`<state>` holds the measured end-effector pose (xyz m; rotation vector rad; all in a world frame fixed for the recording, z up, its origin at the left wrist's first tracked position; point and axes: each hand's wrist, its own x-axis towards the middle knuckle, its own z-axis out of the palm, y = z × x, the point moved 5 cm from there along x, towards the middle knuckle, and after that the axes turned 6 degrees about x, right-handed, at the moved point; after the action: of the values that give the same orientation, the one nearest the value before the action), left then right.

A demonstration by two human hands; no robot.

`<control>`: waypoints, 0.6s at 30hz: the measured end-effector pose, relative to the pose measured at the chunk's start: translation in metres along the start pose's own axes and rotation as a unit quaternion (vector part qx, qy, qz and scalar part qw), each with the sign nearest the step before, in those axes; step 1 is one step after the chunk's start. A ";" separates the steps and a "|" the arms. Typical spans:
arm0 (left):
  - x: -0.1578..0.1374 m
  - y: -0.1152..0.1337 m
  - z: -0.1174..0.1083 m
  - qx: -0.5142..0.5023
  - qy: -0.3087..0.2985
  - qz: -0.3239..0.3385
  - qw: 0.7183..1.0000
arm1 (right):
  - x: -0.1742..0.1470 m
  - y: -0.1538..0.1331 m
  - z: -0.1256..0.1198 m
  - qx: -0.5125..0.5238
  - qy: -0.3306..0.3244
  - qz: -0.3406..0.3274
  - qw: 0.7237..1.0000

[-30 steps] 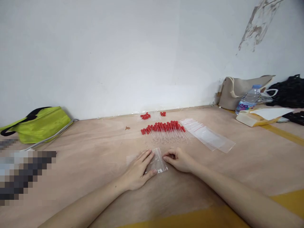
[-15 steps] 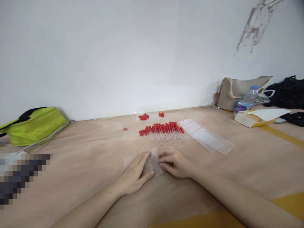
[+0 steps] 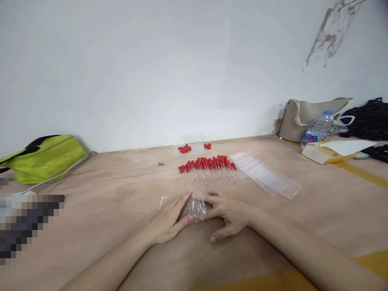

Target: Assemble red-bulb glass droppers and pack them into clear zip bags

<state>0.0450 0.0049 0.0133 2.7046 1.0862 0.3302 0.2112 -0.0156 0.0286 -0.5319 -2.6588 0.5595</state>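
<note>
A clear plastic zip bag (image 3: 195, 209) lies flat on the tabletop between my hands. My left hand (image 3: 171, 218) rests on its left part, fingers stretched out and thumb apart, pressing it down. Across the bag's right end, my right hand (image 3: 226, 214) has its fingers spread, with the thumb off to the near side on the table. Just beyond the bag, a row of thin clear droppers (image 3: 209, 171) with red bulbs lies side by side, bulbs pointing away from me.
Behind the droppers are small piles of loose red bulbs (image 3: 184, 148). Flat zip bags (image 3: 263, 173) overlap to the right. Farther right stand a water bottle (image 3: 318, 129), a beige bag (image 3: 287, 125) and a tissue pack (image 3: 321, 153). A yellow-green bag (image 3: 48, 159) lies left, beside a cable.
My right fingers have gone from pinched at the bag's right edge to spread out over it, thumb swung toward me. The bag now lies flatter. My left hand stays on it.
</note>
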 end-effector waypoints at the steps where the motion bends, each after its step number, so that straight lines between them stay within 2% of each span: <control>1: -0.001 -0.002 -0.001 0.005 0.002 0.003 1.000 | -0.001 0.001 -0.002 0.003 0.002 0.004 1.000; 7: -0.002 -0.007 -0.005 0.027 0.005 0.019 0.999 | -0.009 0.007 -0.007 0.032 0.020 0.032 0.999; 12: 0.000 -0.005 -0.005 0.018 0.018 0.014 1.000 | -0.014 0.012 -0.010 0.101 0.076 0.085 0.988; 15: 0.000 -0.004 -0.005 0.019 0.023 0.015 0.999 | -0.009 0.029 -0.021 0.094 0.155 0.147 0.972; 18: 0.000 -0.004 -0.005 0.024 0.020 0.014 0.999 | 0.000 0.063 -0.046 -0.036 0.255 0.254 0.932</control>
<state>0.0408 0.0083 0.0166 2.7688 1.0794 0.3681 0.2489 0.0518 0.0400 -1.2219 -2.0454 0.3873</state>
